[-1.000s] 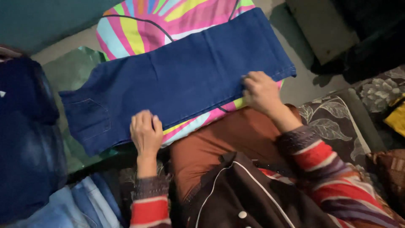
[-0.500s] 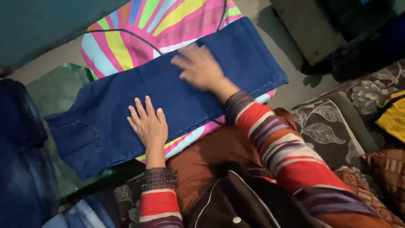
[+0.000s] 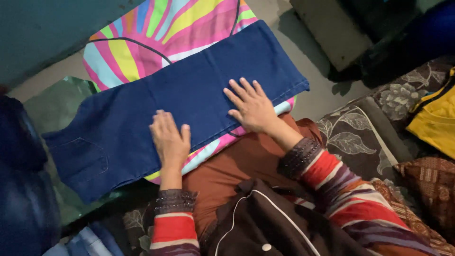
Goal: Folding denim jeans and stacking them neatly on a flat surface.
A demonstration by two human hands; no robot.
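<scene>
A pair of dark blue jeans lies folded lengthwise and flat across a bright striped cushion in front of me. My left hand rests palm down on the near edge of the jeans, fingers together. My right hand lies flat on the leg part to the right, fingers spread. Neither hand grips the cloth. The back pocket shows at the left end.
More blue denim is piled at the left. A floral-patterned cushion sits at the right, with a yellow garment beyond it. A green sheet lies under the jeans' left end. A grey block stands at the top right.
My right hand went from the jeans' right near edge up across the cloth, then came back toward me. The left hand stayed on the near edge, its fingers spreading, then closing together.
</scene>
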